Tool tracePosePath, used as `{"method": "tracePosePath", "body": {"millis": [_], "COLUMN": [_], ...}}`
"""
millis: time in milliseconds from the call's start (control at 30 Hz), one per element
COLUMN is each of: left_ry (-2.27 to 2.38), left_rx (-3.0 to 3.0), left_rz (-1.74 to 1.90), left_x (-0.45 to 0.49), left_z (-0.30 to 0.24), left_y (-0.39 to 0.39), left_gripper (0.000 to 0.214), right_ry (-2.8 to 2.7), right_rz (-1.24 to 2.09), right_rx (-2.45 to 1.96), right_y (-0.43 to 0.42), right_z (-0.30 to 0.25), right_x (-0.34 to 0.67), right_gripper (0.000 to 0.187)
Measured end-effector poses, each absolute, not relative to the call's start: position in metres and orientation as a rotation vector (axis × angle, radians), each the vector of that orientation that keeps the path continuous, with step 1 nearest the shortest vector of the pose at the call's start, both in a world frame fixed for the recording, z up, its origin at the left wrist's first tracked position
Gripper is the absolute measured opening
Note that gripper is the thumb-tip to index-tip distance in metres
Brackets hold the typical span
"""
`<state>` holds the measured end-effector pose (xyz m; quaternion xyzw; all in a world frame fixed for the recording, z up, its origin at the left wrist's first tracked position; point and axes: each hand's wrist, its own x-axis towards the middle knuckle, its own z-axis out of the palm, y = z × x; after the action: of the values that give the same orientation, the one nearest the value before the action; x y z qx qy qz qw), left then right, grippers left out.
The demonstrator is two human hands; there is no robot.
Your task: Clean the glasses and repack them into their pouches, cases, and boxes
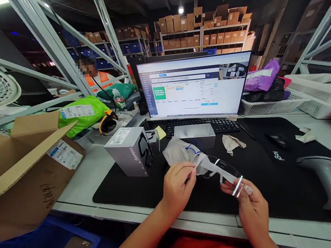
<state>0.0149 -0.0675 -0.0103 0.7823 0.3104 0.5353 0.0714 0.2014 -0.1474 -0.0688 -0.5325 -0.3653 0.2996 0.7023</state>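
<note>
My left hand (179,185) is closed, its thumb and forefinger pinching the left end of a pale, translucent strip-like item (224,173). My right hand (252,205) grips the item's other end, where a glossy clear piece catches the light. Its exact kind is hard to make out. Just behind my left hand lies a light grey cloth pouch (175,150) with a blue cord (196,146). Farther back are an open grey box (195,136) and, to the left, an upright grey product box (130,153) with a black device pictured on it.
An open cardboard carton (21,186) stands at the left. A monitor (194,89) and keyboard (221,124) are behind. Rightward lie a crumpled cloth (233,143), a mouse (277,141) and a barcode scanner (325,182). A person (98,79) in an orange vest sits beyond.
</note>
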Motion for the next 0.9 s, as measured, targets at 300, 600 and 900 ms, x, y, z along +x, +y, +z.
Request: {"method": "tracePosePath", "body": {"millis": [300, 600, 900], "left_ry": [0.984, 1.101, 1.326], "left_rx": [2.299, 2.346, 2.828], "left_rz": [1.826, 1.555, -0.002], "left_x": [0.012, -0.004, 0.031], "left_z": [-0.016, 0.012, 0.115], "left_y": [-0.075, -0.059, -0.013], "left_gripper": [0.015, 0.022, 0.02], "right_ry": [-1.426, -1.985, -2.125], "right_rz": [0.515, 0.082, 0.112], "right_rx": [-1.116, -0.984, -0.893], "right_y": [-0.138, -0.115, -0.102], "right_z": [-0.067, -0.032, -0.015], "right_x": [0.21, 0.235, 0.237], "right_gripper": [0.022, 0.033, 0.035]}}
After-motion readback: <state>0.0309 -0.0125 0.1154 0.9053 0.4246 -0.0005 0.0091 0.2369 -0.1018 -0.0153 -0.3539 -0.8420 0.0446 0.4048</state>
